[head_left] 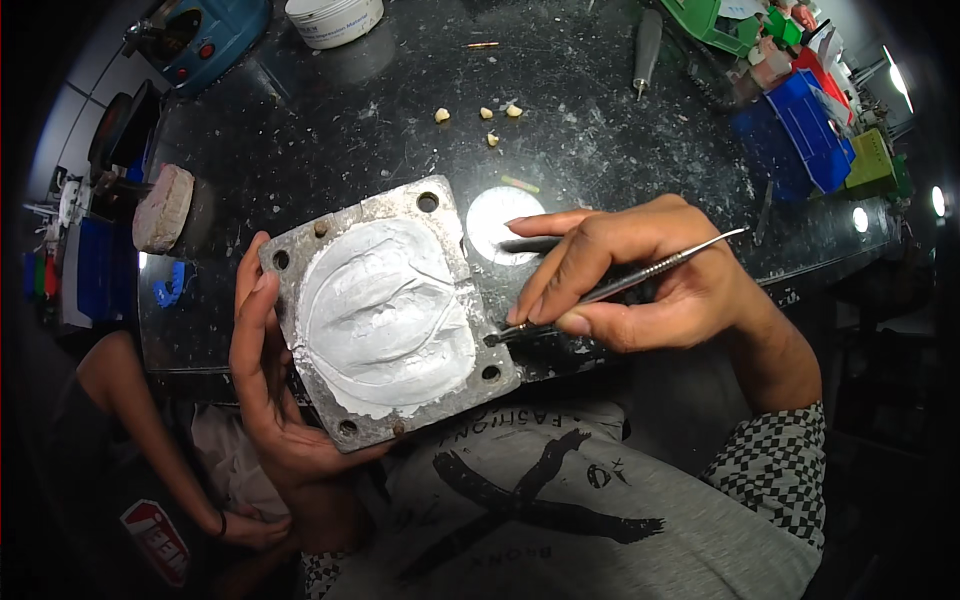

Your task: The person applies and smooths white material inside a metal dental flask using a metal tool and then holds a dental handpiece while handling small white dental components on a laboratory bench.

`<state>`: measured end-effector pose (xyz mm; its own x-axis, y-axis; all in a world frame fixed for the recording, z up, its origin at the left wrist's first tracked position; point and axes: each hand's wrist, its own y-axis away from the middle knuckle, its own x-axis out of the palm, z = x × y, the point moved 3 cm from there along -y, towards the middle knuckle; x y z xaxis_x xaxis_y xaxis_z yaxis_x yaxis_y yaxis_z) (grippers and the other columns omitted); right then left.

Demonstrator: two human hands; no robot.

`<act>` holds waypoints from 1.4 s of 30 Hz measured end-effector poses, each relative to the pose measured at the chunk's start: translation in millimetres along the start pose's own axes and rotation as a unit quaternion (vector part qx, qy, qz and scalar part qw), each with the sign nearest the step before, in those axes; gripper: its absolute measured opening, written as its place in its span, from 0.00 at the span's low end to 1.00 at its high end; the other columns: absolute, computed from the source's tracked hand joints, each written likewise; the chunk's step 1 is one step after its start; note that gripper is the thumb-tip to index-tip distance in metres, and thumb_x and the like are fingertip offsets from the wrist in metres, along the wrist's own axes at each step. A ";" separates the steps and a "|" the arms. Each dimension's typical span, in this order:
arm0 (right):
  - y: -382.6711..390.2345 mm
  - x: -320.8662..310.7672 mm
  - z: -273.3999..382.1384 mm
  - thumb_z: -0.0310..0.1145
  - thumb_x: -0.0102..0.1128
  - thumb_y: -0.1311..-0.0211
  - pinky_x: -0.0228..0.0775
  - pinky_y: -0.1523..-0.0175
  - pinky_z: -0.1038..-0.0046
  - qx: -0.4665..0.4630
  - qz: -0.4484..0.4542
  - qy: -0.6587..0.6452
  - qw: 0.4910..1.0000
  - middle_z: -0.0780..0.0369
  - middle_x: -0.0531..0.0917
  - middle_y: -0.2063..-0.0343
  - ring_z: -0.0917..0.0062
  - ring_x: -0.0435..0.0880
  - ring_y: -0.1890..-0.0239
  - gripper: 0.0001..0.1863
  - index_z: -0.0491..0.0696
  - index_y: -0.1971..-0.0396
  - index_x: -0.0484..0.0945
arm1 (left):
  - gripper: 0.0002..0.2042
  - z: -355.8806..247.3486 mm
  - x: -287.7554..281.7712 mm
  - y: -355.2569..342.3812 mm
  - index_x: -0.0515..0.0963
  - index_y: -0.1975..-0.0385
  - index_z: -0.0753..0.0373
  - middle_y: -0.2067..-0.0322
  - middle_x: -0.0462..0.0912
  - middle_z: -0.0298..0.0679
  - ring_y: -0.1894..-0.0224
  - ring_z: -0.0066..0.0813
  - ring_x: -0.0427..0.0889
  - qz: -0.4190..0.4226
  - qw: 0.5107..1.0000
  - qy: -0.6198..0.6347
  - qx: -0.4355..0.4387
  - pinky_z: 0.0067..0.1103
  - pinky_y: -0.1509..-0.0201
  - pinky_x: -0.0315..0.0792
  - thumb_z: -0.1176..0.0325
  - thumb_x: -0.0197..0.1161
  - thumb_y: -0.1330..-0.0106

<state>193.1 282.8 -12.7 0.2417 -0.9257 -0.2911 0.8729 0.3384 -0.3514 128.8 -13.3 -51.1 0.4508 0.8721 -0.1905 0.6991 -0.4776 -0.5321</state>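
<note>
A square metal mould plate with corner holes rests in my left hand, whose fingers wrap its left edge and underside. It is filled with white plaster-like material marked with curved grooves and ridges. My right hand grips a slim double-ended metal carving tool; its lower end is at the plate's right rim. Just beyond, a pale round disc lies on the black worktop, partly hidden by my right fingers.
Several small cream pieces lie on the worktop. Around are a white tub, grey handpiece, blue machine, pinkish block, blue shape and coloured bins. Another person's arm is at lower left.
</note>
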 end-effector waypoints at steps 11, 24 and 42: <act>-3.2 -1.4 0.4 0.31 0.71 0.35 0.77 0.35 0.61 0.026 -0.023 0.008 0.999 0.60 0.91 0.64 0.73 0.92 0.58 0.08 0.44 0.60 0.88 | 0.63 -9.5 12.3 0.7 0.57 0.25 0.66 0.23 0.50 0.64 0.26 0.54 0.67 -0.047 0.998 -0.038 -0.029 0.45 0.24 0.67 0.42 0.87 0.59; -3.7 2.4 5.3 0.28 0.70 0.36 0.70 0.28 0.53 -0.026 -0.033 0.052 0.998 0.61 0.92 0.62 0.71 0.92 0.55 0.08 0.45 0.59 0.88 | 0.35 -15.6 17.6 -5.9 0.60 0.27 0.64 0.25 0.55 0.67 0.27 0.56 0.68 -0.051 0.987 -0.152 -0.008 0.45 0.26 0.69 0.56 0.66 0.27; -9.4 1.0 1.1 0.32 0.71 0.34 0.77 0.35 0.60 0.043 -0.024 0.020 0.999 0.60 0.92 0.62 0.72 0.92 0.58 0.08 0.44 0.60 0.88 | 0.29 -10.3 13.4 -3.3 0.59 0.27 0.62 0.25 0.55 0.66 0.27 0.55 0.69 -0.038 0.988 -0.147 0.007 0.46 0.27 0.71 0.61 0.59 0.22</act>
<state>185.5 278.4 -8.6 0.1833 -0.9325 -0.3113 0.9163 0.2767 -0.2894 138.2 -1.1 -43.4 0.2162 0.8993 -0.3802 0.7163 -0.4107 -0.5641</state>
